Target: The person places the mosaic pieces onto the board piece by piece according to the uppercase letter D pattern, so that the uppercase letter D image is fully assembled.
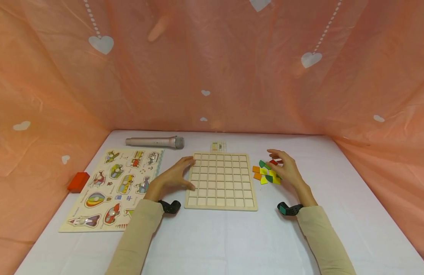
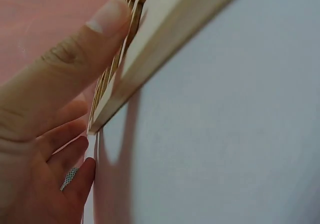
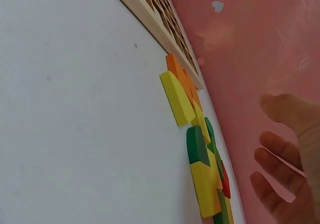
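A square wooden grid board (image 1: pixel 221 181) lies flat on the white table between the hands, its cells bare. At its left edge rests my left hand (image 1: pixel 175 174), thumb and fingers spread along the side; the left wrist view shows the thumb (image 2: pixel 85 48) over the board's edge (image 2: pixel 150 48). My right hand (image 1: pixel 288 168) hovers over a loose pile of colored wooden pieces (image 1: pixel 264 172), its fingers loosely bent and holding nothing. Orange, yellow, green and red pieces make up the pile, among them a yellow piece (image 3: pixel 176 98) and a dark green piece (image 3: pixel 196 144) with a curved edge.
Left of the board lies a wooden picture puzzle (image 1: pixel 110 191) with vehicles, partly under the left forearm. A red block (image 1: pixel 78 182) sits beside it. Behind are a microphone (image 1: pixel 153 142) and a small pattern card (image 1: pixel 218 146). A pink curtain (image 1: pixel 212 68) surrounds the table.
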Demonstrator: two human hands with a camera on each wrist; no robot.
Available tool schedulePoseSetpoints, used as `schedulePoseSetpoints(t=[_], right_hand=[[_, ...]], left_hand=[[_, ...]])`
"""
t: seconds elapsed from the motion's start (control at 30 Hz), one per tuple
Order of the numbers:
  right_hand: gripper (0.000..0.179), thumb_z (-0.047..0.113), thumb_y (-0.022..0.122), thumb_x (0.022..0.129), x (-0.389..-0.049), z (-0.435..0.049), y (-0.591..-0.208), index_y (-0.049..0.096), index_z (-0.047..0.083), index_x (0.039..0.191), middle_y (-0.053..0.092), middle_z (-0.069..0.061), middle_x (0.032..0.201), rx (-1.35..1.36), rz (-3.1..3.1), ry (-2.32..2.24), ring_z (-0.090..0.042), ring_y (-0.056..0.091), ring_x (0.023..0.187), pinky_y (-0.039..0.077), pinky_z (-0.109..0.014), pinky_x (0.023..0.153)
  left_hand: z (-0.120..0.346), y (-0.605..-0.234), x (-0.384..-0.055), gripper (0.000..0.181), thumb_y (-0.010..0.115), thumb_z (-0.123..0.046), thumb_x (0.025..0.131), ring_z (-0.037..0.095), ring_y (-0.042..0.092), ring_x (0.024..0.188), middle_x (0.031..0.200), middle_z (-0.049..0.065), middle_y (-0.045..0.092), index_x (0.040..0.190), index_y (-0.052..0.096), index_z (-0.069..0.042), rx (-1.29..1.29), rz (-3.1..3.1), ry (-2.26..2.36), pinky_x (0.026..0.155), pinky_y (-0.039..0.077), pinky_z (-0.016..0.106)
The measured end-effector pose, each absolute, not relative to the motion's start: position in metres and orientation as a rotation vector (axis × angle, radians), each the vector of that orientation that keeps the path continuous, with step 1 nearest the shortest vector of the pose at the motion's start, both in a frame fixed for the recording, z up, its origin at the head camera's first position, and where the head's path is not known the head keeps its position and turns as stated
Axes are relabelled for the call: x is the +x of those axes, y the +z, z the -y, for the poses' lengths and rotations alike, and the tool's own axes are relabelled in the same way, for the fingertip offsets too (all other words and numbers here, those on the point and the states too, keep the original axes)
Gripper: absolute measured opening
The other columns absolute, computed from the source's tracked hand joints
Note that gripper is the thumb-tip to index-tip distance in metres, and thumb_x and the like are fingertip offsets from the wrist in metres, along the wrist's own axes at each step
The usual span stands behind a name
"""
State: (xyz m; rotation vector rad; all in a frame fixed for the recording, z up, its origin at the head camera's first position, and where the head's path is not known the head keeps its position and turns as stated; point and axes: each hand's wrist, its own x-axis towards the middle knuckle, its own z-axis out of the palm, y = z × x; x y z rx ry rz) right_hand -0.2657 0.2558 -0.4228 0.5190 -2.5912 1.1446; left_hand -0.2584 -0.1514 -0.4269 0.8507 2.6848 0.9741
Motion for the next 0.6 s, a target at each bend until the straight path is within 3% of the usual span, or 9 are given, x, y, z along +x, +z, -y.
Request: schedulePoseSetpoints(t=[0.33,0.6], right_hand=[[0.041,0.01,0.068,0.085,-0.2662,-0.2584,-0.4277,0.055,0.003,0.124,0.06,-0.021,0.107,0.484,2.633,1.149,-0.033,0.057,0.096,0.051,-0.049,0.084],[0.032,0.008,0.066,0.086,-0.2682,-0.2577,-0.4303,0.06,0.001,0.117,0.063,-0.014,0.095,0.475,2.69,1.068,-0.026,0.059,0.085,0.051,-0.03,0.073]], left_hand=[[0.1543,-0.4287,-0.259,0.1,0.084,-0.03,0.067,0.039,0.016,0.139,0.152,0.022,0.017,0.143,0.028,0.005,0.82,-2.646,0.916,0.112,0.02,0.051],[0.1528,-0.4304,-0.2576,0.098,0.084,-0.031,0.067,0.04,0.016,0.139,0.151,0.022,0.018,0.142,0.031,0.004,0.802,-2.637,0.943,0.112,0.02,0.051]])
